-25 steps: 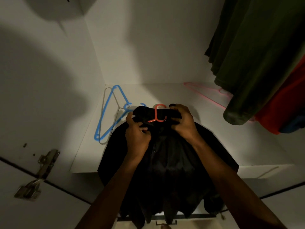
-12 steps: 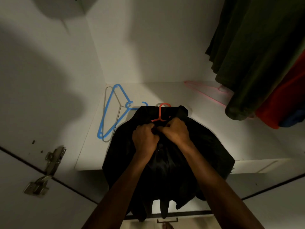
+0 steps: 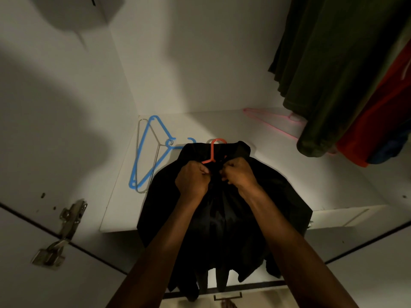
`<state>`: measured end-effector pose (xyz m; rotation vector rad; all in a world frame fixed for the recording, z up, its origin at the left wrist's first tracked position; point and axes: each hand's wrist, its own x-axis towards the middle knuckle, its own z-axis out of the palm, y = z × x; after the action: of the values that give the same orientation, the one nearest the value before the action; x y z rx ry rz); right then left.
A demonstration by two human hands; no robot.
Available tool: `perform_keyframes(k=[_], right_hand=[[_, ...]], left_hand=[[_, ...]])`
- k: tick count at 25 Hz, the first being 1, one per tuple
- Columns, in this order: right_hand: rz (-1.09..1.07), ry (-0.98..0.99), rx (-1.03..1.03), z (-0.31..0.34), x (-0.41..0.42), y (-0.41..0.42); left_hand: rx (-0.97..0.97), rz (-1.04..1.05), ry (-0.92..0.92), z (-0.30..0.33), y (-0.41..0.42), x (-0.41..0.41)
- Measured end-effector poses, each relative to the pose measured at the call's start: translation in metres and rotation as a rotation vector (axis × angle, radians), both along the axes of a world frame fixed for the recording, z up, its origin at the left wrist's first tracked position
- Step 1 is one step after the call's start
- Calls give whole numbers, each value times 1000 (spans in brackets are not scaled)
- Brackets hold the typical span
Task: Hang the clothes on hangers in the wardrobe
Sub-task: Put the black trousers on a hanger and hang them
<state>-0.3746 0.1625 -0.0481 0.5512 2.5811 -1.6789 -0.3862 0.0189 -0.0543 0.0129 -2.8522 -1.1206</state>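
A black shirt (image 3: 224, 214) lies on the white wardrobe shelf (image 3: 347, 187) and hangs over its front edge. An orange hanger (image 3: 213, 150) sits inside it, its hook sticking out above the collar. My left hand (image 3: 193, 178) and my right hand (image 3: 239, 174) are side by side just below the collar, each pinching the shirt's front edge with curled fingers. What lies between the fingertips is too dark to make out.
A blue hanger (image 3: 144, 152) and a thin metal hanger (image 3: 142, 156) lie on the shelf at the left, a pink hanger (image 3: 269, 121) at the back right. A dark green garment (image 3: 333, 70), a red one (image 3: 378, 125) and a blue one hang at the right. A door hinge (image 3: 64, 227) is at the lower left.
My hands have come down from the collar and closed in on the middle of the shirt front. The collar now stands free around the orange hook.
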Motion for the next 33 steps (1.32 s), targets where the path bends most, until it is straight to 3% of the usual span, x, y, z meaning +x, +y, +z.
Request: perform_keyframes(k=[8,13,22,33], right_hand=[[10,-49,-511,11,5,12],[-4,-92,-611,15,5,16],[-23,-127,-617,17,2,12],[16,39,-427,3,6,0]], left_hand=[[574,-42,-210,18,-11,-4],[888,-27,-415,16,-24,-4],[903,-56,-258,6,-15,7],[872,-41,-231,5,-13,6]])
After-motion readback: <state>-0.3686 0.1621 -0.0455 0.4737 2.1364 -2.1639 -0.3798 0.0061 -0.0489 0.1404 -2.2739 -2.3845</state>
